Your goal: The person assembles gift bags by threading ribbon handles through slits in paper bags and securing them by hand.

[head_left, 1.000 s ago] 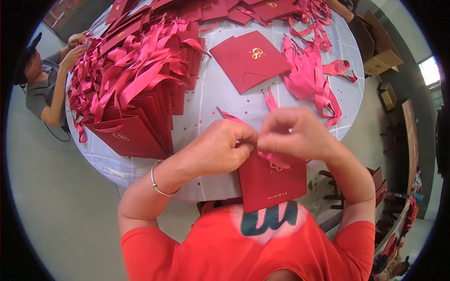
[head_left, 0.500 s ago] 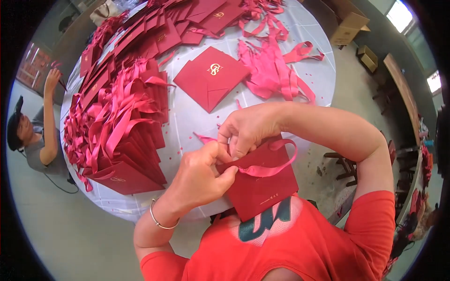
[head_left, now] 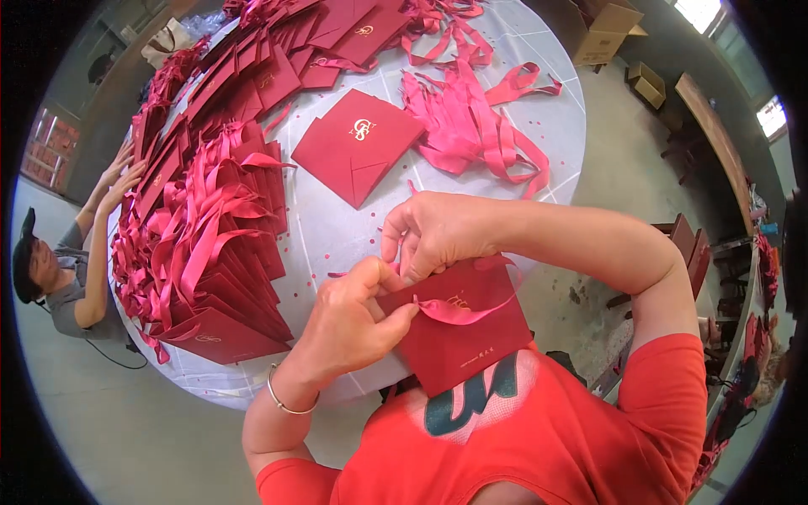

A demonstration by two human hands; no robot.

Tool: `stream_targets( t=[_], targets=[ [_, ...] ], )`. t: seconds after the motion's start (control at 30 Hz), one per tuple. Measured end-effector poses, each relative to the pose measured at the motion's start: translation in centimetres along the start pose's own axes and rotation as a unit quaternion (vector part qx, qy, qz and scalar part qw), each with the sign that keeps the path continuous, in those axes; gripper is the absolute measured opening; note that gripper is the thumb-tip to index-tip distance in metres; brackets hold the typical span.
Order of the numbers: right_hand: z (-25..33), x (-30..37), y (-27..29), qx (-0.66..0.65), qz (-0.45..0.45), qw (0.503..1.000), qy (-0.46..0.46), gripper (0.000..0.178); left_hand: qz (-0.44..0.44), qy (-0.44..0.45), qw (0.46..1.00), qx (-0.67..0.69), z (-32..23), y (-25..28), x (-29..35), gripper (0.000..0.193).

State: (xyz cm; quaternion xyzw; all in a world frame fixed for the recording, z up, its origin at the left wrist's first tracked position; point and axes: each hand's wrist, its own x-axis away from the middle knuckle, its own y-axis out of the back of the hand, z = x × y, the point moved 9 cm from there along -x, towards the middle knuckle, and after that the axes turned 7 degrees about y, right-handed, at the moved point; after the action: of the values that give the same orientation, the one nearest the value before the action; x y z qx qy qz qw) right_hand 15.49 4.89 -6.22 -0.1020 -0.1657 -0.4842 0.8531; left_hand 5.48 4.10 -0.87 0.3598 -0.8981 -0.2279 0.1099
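A dark red paper gift bag [head_left: 467, 345] leans against my front at the near table edge, its pink ribbon [head_left: 471, 316] drooping in a loop across the face. My left hand [head_left: 358, 316] grips the bag's top left corner, thumb on the front by the ribbon's end. Bent over the top edge, my right hand [head_left: 433, 240] has its fingers closed beside the left fingertips; what they pinch is hidden. Beyond my hands, a flat red bag [head_left: 358, 147] lies on the white-covered table [head_left: 324, 240].
Bags with ribbon handles stand packed in a stack [head_left: 202, 244] at left, with more bags [head_left: 278, 71] piled behind. Loose pink ribbons [head_left: 475, 126] lie at the far right. Across the left edge, another person [head_left: 63, 278] reaches to the pile. Cardboard boxes [head_left: 602, 34] stand beyond the table.
My hands stay at the bag's top edge, and the ribbon loop hangs lower and flatter. My view has shifted slightly. The other person has lowered a raised arm to the pile.
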Motion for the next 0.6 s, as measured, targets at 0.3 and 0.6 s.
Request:
stream_targets(
  t=[0.3,0.6],
  targets=[
    [-1.3,-0.9,0.5,-0.038,0.023,0.999,-0.029,0.035,-0.051,-0.136,0.973,-0.182,-1.9,-1.6,0.7,0.028],
    [-1.7,-0.8,0.7,-0.042,0.024,0.998,-0.036,0.036,-0.033,-0.121,0.979,-0.163,-1.9,-1.8,0.5,0.016]
  ],
)
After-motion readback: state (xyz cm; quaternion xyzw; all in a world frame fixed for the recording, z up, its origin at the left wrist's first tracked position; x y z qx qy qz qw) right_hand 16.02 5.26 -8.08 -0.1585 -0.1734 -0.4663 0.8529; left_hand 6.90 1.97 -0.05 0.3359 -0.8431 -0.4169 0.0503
